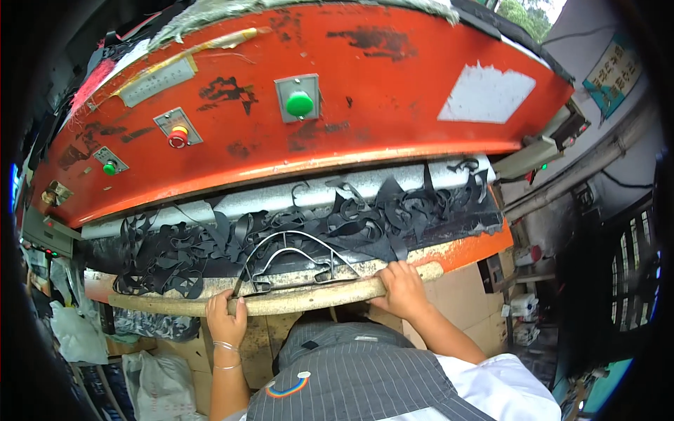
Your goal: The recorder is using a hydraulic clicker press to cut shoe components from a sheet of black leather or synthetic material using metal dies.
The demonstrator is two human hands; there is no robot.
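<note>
A long beige cutting board (pixel 309 298) with a worn, thick front edge runs across in front of my body. My left hand (pixel 226 319) grips that edge left of the middle, its thumb and fingers curled over it. Farther right, my right hand (pixel 404 291) holds the same edge, fingers over the top. Between the hands lies a curved metal cutting die (pixel 289 250), an arch-shaped strip frame. Behind it, a tangled heap of dark grey material scraps (pixel 379 221) covers much of the dark bed.
A large orange press head (pixel 393 91) spans the back, with a green button (pixel 300 104) and a red emergency button (pixel 178 137). White bags (pixel 160 382) stand at lower left. Shelves with small items (pixel 525 309) are at the right. A grey striped apron (pixel 351 379) covers my front.
</note>
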